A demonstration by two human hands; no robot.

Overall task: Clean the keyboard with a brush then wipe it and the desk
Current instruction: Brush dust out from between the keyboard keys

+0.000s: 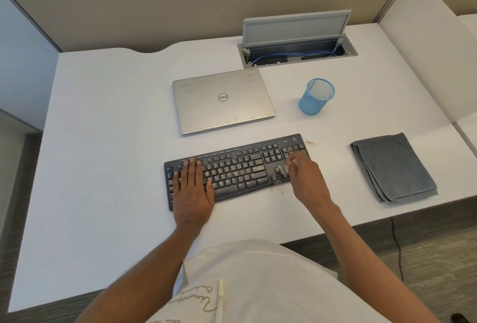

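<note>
While the left hand [193, 188] lies flat on the keyboard [237, 169] mid desk [103, 141], the right hand [305, 180] pinches a blurred brush [284, 167] in curled fingers over the keypad: brushing step, folded cloth [392, 167] likely next.

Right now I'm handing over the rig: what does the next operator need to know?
Left hand: flat on the left half of the keyboard, fingers straight.
Right hand: grip pinched on what looks like a small brush, blurred, over the number-pad end.
Cloth: folded on the desk to the right, untouched.
Done: brushing under way; crumbs lie on the desk off the keyboard's right end.
Left: finish brushing, then wipe keyboard and desk.
</note>
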